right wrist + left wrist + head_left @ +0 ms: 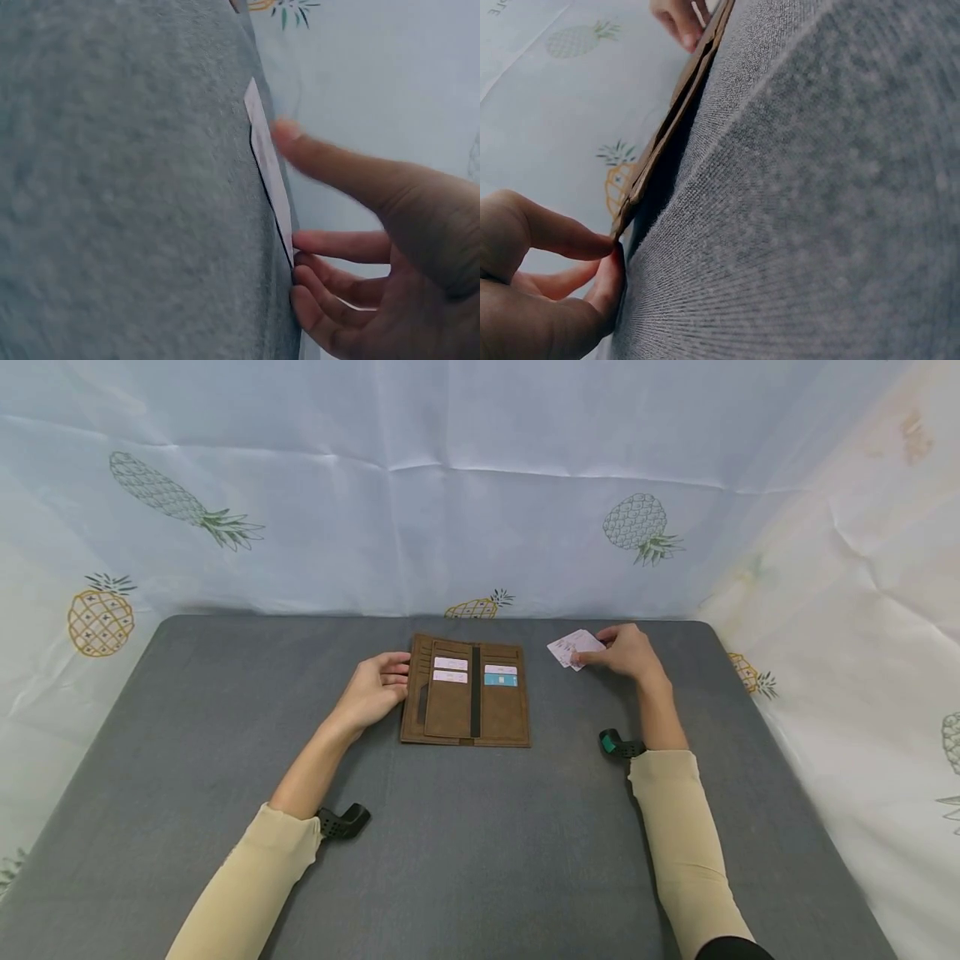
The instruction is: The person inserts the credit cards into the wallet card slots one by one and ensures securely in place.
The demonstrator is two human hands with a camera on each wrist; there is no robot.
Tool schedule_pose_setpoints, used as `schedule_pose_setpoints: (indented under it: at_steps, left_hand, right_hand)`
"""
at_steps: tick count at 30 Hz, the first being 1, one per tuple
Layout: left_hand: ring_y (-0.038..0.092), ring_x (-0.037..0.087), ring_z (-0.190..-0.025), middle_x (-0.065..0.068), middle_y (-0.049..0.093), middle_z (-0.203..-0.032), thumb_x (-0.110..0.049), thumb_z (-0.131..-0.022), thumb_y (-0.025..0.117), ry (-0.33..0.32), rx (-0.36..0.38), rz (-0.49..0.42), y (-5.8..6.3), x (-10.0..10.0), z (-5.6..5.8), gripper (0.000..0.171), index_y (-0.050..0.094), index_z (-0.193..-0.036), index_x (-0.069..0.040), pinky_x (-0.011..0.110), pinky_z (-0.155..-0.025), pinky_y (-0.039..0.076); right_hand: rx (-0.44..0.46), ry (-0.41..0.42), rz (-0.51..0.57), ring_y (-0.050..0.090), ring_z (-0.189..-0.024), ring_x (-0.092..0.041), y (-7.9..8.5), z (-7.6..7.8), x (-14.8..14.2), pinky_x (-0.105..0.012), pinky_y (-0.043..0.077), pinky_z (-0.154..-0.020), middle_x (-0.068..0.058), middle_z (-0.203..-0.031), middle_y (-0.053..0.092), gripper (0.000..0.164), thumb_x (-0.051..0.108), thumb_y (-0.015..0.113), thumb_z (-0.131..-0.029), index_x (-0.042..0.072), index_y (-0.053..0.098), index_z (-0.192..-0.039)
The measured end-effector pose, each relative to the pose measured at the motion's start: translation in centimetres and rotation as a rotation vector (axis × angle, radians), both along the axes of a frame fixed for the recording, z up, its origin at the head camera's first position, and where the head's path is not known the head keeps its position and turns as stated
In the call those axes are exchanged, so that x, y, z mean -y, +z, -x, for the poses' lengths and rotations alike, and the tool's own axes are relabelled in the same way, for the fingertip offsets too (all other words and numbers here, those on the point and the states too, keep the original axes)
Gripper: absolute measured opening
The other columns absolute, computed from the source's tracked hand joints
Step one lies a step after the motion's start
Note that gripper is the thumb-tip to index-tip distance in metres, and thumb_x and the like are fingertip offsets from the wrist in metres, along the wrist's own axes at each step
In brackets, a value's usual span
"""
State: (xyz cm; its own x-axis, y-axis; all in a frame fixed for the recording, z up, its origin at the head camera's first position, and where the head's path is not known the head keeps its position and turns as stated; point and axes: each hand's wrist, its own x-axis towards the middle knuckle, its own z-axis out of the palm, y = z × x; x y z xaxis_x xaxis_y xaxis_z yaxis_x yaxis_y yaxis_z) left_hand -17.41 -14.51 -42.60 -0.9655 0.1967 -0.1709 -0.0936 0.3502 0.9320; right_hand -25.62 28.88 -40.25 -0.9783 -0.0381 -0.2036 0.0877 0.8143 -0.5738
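Note:
A brown bifold wallet (pixel 450 710) lies spread out on the grey table. White cards (pixel 451 670) peek from slots on its left half; on the right half a white card sits above a blue card (pixel 500 680). My left hand (pixel 372 691) is at the wallet's left edge. In the left wrist view, thumb and fingertip pinch the wallet's edge (pixel 641 184). To the right, pale pink cards (pixel 570 646) lie overlapping near the table's back edge. My right hand (pixel 628 652) reaches over them, fingertips at their edge and the extended thumb (pixel 330 161) close above the top card.
The grey table (pixel 465 843) has rounded back corners. Behind it and along both sides hangs a white cloth (pixel 420 527) printed with pineapples. Black wrist devices (pixel 345 821) stick out from both sleeves.

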Motion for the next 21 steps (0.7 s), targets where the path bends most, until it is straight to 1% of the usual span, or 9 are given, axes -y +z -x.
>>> schedule_pose_setpoints:
  at_steps: [4, 7, 9, 12, 14, 16, 19, 21]
  left_hand:
    - [0.059, 0.042, -0.137, 0.029, 0.054, -0.152, 0.008, -0.102, 0.052, 0.002, 0.006, 0.000, -0.01, 0.03, 0.01, 0.062, 0.043, -0.163, 0.002, 0.045, -0.110, 0.054]
    - [0.060, 0.042, -0.137, 0.029, 0.055, -0.151, 0.008, -0.102, 0.052, 0.003, 0.004, 0.003, -0.11, 0.10, 0.03, 0.062, 0.043, -0.163, 0.002, 0.043, -0.109, 0.055]
    - [0.060, 0.042, -0.136, 0.029, 0.055, -0.151, 0.008, -0.102, 0.052, 0.002, 0.004, 0.001, -0.11, 0.12, 0.04, 0.062, 0.043, -0.163, 0.002, 0.042, -0.108, 0.055]
    - [0.060, 0.042, -0.136, 0.029, 0.054, -0.151, 0.008, -0.102, 0.052, 0.002, 0.005, 0.000, -0.08, 0.10, 0.04, 0.062, 0.043, -0.163, 0.002, 0.042, -0.108, 0.055]
    - [0.060, 0.041, -0.136, 0.028, 0.054, -0.151, 0.008, -0.102, 0.052, 0.002, 0.007, 0.000, -0.03, 0.09, 0.03, 0.062, 0.043, -0.163, 0.002, 0.043, -0.108, 0.055]
    - [0.060, 0.042, -0.136, 0.029, 0.054, -0.152, 0.008, -0.102, 0.052, 0.001, 0.003, 0.001, 0.00, 0.05, 0.01, 0.062, 0.043, -0.163, 0.002, 0.043, -0.108, 0.055]
    - [0.060, 0.042, -0.136, 0.029, 0.055, -0.151, 0.008, -0.102, 0.052, 0.000, 0.001, -0.001, -0.04, 0.03, 0.00, 0.062, 0.043, -0.163, 0.003, 0.041, -0.107, 0.055]
    - [0.060, 0.042, -0.136, 0.030, 0.055, -0.152, 0.008, -0.102, 0.053, -0.001, -0.001, -0.001, -0.08, 0.02, -0.02, 0.061, 0.043, -0.163, 0.003, 0.041, -0.107, 0.055]
  right_hand:
    - [-0.008, -0.006, -0.029, 0.059, -0.121, -0.041, -0.28, 0.10, 0.32, -0.060, 0.051, -0.109, -0.032, -0.145, 0.061, 0.080, 0.038, 0.089, -0.090, -0.012, 0.059, -0.144]
    - [0.011, -0.017, -0.011, 0.057, -0.122, -0.041, -0.40, 0.21, 0.32, -0.058, 0.051, -0.108, -0.032, -0.146, 0.057, 0.082, 0.037, 0.089, -0.091, -0.012, 0.053, -0.146]
    - [0.017, -0.019, 0.014, 0.056, -0.119, -0.039, -0.46, 0.34, 0.24, -0.054, 0.051, -0.103, -0.031, -0.144, 0.056, 0.082, 0.035, 0.088, -0.092, -0.012, 0.049, -0.147]
    - [-0.010, -0.017, 0.062, 0.056, -0.107, -0.033, -0.57, 0.61, 0.05, -0.041, 0.051, -0.088, -0.028, -0.132, 0.057, 0.077, 0.028, 0.086, -0.094, -0.012, 0.046, -0.147]
    - [-0.050, -0.018, 0.096, 0.056, -0.095, -0.025, -0.69, 0.83, -0.07, -0.032, 0.048, -0.078, -0.023, -0.120, 0.059, 0.069, 0.021, 0.084, -0.095, -0.012, 0.048, -0.144]
    - [-0.089, -0.022, 0.144, 0.057, -0.084, -0.016, -0.76, 0.97, -0.10, -0.025, 0.047, -0.070, -0.019, -0.110, 0.062, 0.062, 0.012, 0.081, -0.096, -0.014, 0.050, -0.142]
    - [-0.122, -0.037, 0.221, 0.058, -0.073, -0.005, -0.73, 0.98, 0.07, -0.018, 0.050, -0.065, -0.014, -0.099, 0.066, 0.055, 0.004, 0.076, -0.097, -0.014, 0.051, -0.143]
    - [-0.118, -0.053, 0.291, 0.061, -0.071, -0.002, -0.71, 1.01, 0.37, -0.018, 0.054, -0.066, -0.017, -0.101, 0.070, 0.055, 0.001, 0.072, -0.098, -0.014, 0.050, -0.146]
